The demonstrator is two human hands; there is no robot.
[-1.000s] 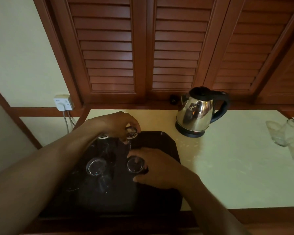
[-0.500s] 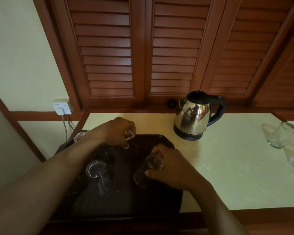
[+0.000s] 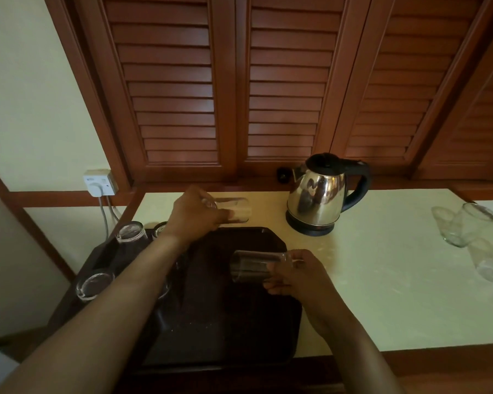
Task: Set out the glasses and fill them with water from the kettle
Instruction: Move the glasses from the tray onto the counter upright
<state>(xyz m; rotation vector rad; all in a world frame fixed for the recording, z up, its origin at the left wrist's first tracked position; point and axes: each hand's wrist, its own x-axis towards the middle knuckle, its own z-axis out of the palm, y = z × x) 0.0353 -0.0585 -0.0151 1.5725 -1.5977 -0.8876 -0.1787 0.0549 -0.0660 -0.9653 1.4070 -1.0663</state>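
My left hand grips a clear glass, held on its side above the far edge of the dark tray. Lower down, my right hand grips a second glass, also lying sideways, over the tray's middle. Upside-down glasses stand on the tray's left part: one at the far left, one nearer me, and another partly hidden behind my left forearm. The steel kettle with a black lid and handle sits on its base on the pale counter, right of the tray.
Clear empty plastic wrappers lie at the counter's right side. A wall socket with a plugged cable is at the left. Brown louvred shutters rise behind the counter. The counter's front edge runs close to me.
Both hands have lifted their glasses off the tray and turned them onto their sides. The left hand moved up and away; the right moved slightly right. The camera tilted a little.
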